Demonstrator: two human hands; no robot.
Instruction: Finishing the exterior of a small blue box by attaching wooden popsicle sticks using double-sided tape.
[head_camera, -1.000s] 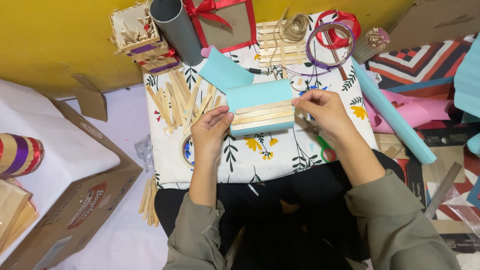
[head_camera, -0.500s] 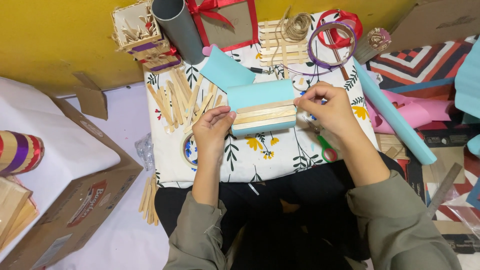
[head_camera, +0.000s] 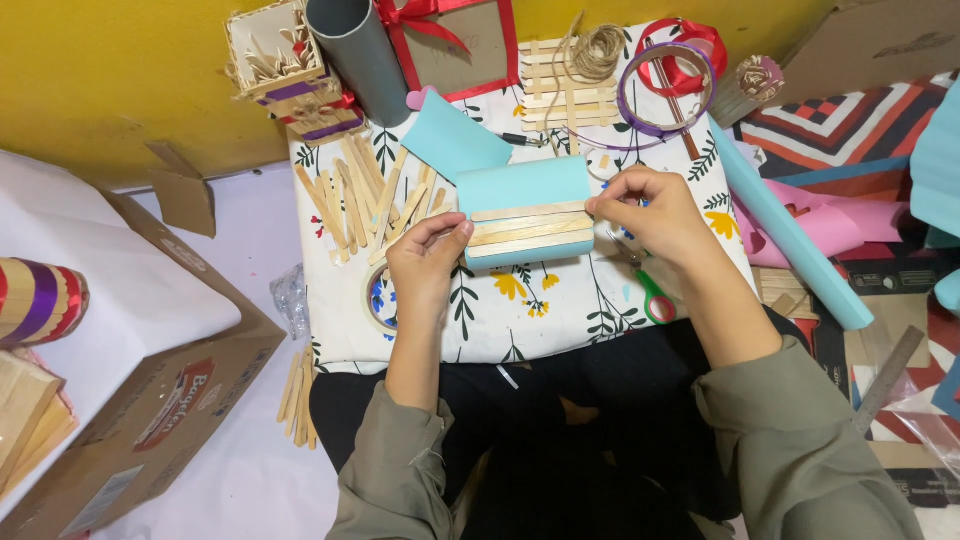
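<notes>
Floral cloth (head_camera: 560, 310), both hands pinching blue card roll (head_camera: 520, 185), sticks (head_camera: 528, 228) seemingly glued

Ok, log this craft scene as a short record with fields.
surface: floral cloth over a low table
left hand: fingers pinch the left end of the wooden sticks
right hand: fingers hold their right end
piece in hand: light blue card with three sticks laid across it
loose sticks: scattered left of the card
scissors: green handles, under the right wrist
twine: behind the card
</notes>
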